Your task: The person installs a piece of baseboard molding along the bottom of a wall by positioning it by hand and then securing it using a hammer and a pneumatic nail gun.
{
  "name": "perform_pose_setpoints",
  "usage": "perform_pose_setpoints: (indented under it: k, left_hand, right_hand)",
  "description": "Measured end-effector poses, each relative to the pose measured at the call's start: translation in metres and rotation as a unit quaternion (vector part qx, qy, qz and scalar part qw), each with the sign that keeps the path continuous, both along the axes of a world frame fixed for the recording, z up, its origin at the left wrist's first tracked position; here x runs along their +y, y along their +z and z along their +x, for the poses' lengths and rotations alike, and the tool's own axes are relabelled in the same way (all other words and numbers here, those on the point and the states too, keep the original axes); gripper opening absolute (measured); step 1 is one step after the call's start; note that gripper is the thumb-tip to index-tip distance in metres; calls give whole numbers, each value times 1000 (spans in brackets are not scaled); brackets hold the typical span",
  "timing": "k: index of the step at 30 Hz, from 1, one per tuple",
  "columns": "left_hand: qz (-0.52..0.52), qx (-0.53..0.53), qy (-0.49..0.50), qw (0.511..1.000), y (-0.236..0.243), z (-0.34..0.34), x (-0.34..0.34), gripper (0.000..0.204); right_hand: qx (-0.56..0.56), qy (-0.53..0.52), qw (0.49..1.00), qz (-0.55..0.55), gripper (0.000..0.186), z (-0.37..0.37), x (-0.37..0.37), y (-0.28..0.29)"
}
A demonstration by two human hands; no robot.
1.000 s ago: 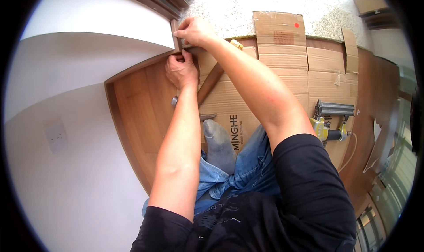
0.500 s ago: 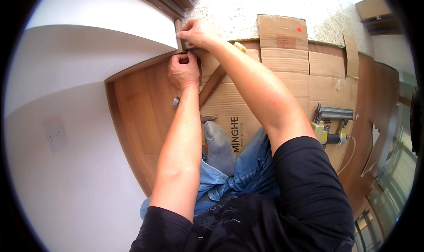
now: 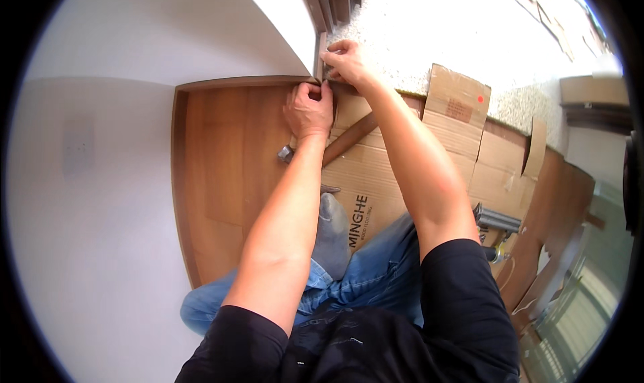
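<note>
At the wall's outside corner, a short brown piece of skirting board [image 3: 321, 56] stands against the end of the wall. My right hand [image 3: 349, 62] pinches its edge between thumb and fingers. Just below the corner, my left hand [image 3: 309, 109] has its fingers curled and thumb pressed in close to the joint; what they grip is hidden. A longer skirting board [image 3: 235, 82] runs left from there along the wall foot. Beneath my left forearm lies a claw hammer with a wooden handle [image 3: 349, 140], its head partly covered by the arm.
Flattened cardboard [image 3: 376, 175] covers the wood floor [image 3: 218, 151] in front of me. A nail gun [image 3: 496, 221] with a hose lies to the right, partly behind my right arm. Beyond the floor's edge is rough, pale ground [image 3: 402, 34]. A dark door frame [image 3: 329, 1] rises past the corner.
The view has turned, so the corner and both hands appear further right. My hands stay at the corner; the right fingers still hold the short skirting piece.
</note>
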State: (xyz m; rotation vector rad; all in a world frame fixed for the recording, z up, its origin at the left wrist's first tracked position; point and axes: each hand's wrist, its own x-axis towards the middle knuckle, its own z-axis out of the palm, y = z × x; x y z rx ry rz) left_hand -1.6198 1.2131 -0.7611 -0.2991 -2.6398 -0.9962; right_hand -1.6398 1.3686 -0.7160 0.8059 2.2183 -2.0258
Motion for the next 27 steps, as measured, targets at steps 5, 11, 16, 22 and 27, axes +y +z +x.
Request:
perform_pose_setpoints:
  k: [5,11,16,22,27]
  left_hand:
    - [13,-3,17,1000,-2,0,-1,33]
    - [12,-18,15,1000,1,1,0,32]
    - [-14,-43,23,999,2,2,-1,32]
    - [-25,-56,28,998,3,3,1,31]
    - [-18,-46,28,998,1,2,-2,30]
  right_hand:
    - [-28,10,999,40,42,0,-4,9]
    - [-30,3,999,38,38,2,-7,11]
    - [-35,14,998,41,40,4,-9,18]
    - [-49,10,998,37,42,3,-7,16]
    - [-43,25,998,33,39,3,-8,17]
